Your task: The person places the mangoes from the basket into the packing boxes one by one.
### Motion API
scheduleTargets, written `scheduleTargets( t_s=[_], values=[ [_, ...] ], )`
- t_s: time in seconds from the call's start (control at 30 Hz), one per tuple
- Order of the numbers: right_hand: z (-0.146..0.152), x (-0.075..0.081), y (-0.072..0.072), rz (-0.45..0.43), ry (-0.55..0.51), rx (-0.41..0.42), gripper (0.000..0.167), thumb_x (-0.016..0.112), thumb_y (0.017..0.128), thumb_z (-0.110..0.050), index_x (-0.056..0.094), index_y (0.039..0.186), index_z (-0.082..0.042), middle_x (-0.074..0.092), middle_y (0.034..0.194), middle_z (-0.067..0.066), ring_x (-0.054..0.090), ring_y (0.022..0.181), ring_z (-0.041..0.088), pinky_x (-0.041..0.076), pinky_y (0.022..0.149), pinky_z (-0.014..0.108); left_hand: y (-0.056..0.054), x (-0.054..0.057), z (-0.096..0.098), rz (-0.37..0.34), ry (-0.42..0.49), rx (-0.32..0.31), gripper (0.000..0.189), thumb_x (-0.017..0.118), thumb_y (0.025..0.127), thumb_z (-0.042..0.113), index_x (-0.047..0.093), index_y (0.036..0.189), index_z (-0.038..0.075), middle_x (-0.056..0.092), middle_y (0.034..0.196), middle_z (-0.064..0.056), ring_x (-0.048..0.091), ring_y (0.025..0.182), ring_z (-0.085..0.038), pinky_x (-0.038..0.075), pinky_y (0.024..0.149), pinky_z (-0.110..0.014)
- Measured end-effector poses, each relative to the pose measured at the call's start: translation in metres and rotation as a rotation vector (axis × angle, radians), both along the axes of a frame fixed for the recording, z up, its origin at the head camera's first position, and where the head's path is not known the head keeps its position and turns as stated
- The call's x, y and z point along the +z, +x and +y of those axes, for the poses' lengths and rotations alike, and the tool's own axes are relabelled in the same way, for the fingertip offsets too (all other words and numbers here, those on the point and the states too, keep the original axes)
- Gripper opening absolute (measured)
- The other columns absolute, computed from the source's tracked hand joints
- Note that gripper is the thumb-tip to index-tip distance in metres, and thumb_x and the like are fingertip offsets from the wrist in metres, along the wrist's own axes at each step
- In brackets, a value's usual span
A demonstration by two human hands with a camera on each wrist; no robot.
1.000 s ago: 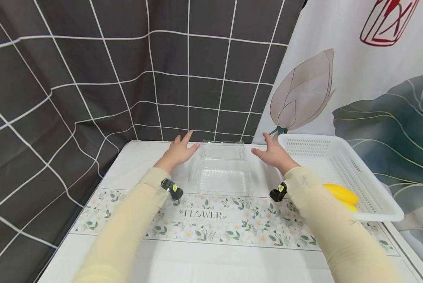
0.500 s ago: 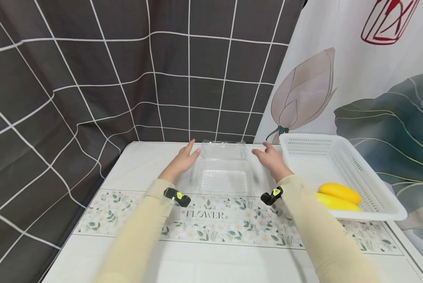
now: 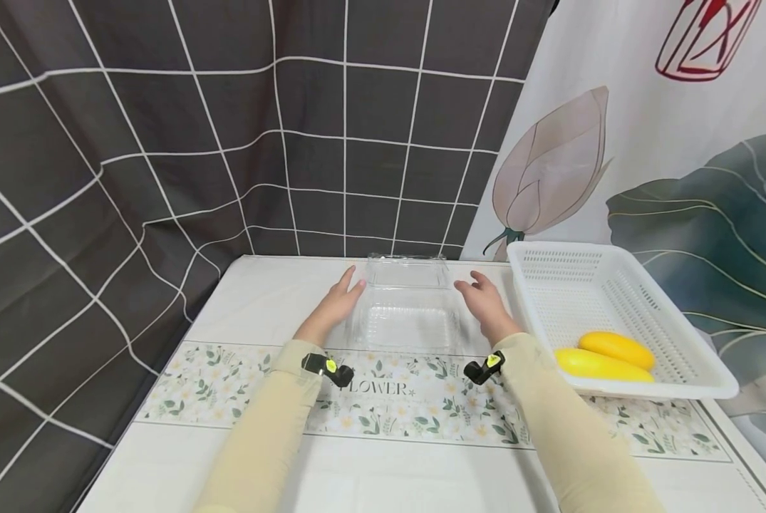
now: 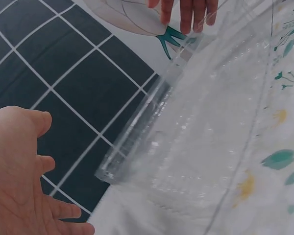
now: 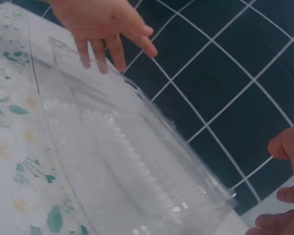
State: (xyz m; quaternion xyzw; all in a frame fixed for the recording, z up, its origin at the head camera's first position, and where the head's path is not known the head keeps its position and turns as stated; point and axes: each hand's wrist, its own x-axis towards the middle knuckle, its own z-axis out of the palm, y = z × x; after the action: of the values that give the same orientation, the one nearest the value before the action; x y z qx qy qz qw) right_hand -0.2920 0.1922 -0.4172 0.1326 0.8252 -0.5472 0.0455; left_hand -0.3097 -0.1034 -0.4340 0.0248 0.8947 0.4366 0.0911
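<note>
A clear plastic clamshell box [image 3: 411, 324] stands on the table near its back edge, its hinged lid [image 3: 408, 272] raised at the rear. At the box's left side is my left hand [image 3: 336, 305], fingers extended and holding nothing. My right hand [image 3: 484, 303] mirrors it on the right side, also with nothing in its grasp. The left wrist view shows the left hand [image 4: 24, 176] with spread fingers apart from the box [image 4: 206, 132]. In the right wrist view, part of the right hand [image 5: 286, 191] shows at the edge, beside the box [image 5: 132, 156].
To the right, a white perforated plastic basket [image 3: 690, 356] holds two yellow, elongated fruit-like things [image 3: 616, 349]. A white tablecloth [image 3: 383, 470] with a floral band covers the table. A dark gridded curtain [image 3: 229, 107] hangs close behind and to the left.
Both hands have come lower and nearer to the box's sides. The right sleeve has shifted left, uncovering more of the yellow things in the basket. The box stays put.
</note>
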Motion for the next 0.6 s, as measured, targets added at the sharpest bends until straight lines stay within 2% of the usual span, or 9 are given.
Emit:
scheduleTargets(
  t_s=[0.2,0.37,0.6],
  values=[
    [-0.002,-0.016,0.004,-0.011,-0.096,-0.054,0.069,0.048,0.105,-0.037,0.019,0.163,-0.015,0.024,0.166,0.017,0.028,0.149,0.039,0.028,0.121,0.055,0.006,-0.012,0.003,-0.018,0.106,0.019,0.068,0.033,0.105,0.052,0.014,0.164,0.025,0.020,0.167,-0.015,0.018,0.152,-0.042,0.015,0.119,-0.068],
    [-0.003,-0.029,0.008,0.038,-0.190,-0.051,0.064,0.047,0.106,-0.036,0.024,0.162,-0.013,0.026,0.165,0.016,0.029,0.149,0.037,0.032,0.120,0.051,0.011,-0.020,0.003,-0.016,0.181,0.031,0.068,0.032,0.105,0.054,0.017,0.164,0.025,0.022,0.167,-0.012,0.021,0.152,-0.038,0.016,0.120,-0.066],
    [-0.001,-0.048,0.016,0.073,-0.401,-0.050,0.062,0.045,0.107,-0.033,0.026,0.161,-0.009,0.027,0.165,0.014,0.027,0.150,0.027,0.029,0.122,0.043,0.017,-0.036,0.003,-0.046,0.333,0.070,0.062,0.030,0.106,0.052,0.022,0.163,0.029,0.021,0.168,-0.005,0.015,0.155,-0.030,0.011,0.123,-0.060]
  ],
)
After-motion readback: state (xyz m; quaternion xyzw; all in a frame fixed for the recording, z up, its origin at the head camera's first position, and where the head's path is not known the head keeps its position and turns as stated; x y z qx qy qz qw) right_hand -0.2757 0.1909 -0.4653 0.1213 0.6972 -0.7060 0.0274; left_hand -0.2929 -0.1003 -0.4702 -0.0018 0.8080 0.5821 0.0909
